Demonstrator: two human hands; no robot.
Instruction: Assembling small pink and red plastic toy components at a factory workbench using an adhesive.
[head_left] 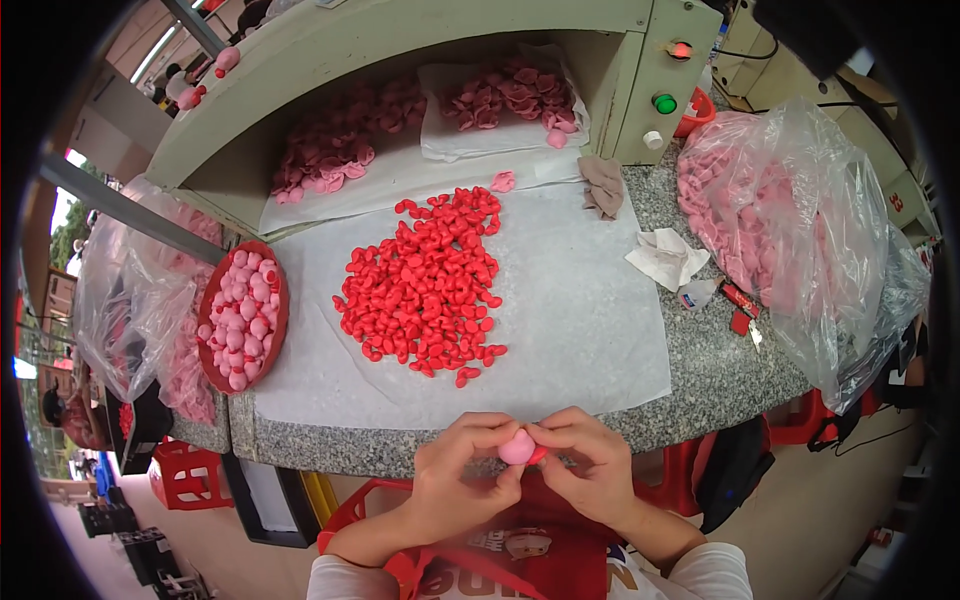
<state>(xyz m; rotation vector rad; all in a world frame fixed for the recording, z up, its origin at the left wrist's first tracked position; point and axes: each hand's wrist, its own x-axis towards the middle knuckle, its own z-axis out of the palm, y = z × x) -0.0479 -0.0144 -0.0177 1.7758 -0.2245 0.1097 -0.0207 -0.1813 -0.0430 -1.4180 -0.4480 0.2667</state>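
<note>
Head: pinched two-handed grip [448,472] [592,468] (pink ball [516,447])

- Middle: heap of pieces [425,285] on paper sheet [590,340]
- Left: basket [281,332] holding balls [237,338]
- Behind: machine [400,40]
- Right: plastic bag [795,210]
- In front: ball [517,447] between left hand [447,475] and right hand [592,468]

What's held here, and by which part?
A pink ball: left hand at its left side, right hand at its right, by the red piece.

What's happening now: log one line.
left hand: pink ball | right hand: same ball, red piece alongside | red bean-shaped pieces: on white sheet
</note>
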